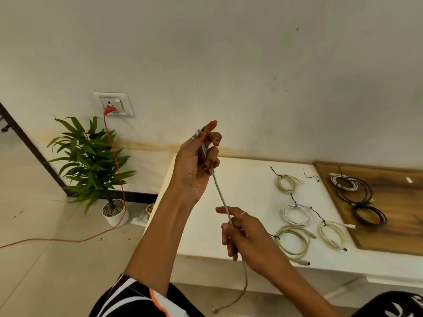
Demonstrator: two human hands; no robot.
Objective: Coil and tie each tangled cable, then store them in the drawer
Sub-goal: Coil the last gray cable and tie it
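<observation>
Pale grey cable point(220, 196), thin and taut, runs diagonally from upper left to lower right between both raised hands. Left hand point(198, 161) grips its upper end with curled fingers; right hand point(243, 234) pinches it lower down, slack tail hanging floorward.

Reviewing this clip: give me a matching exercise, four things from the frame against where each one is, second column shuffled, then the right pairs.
Things:
1. pale cable
2. orange cord
3. dark coiled cables
4. potted plant

Places:
A. on the wooden board
B. on the floor by the wall
C. stretched between the left hand and the right hand
D. plugged into the wall socket

Pairs: 1-C, 2-D, 3-A, 4-B
</observation>
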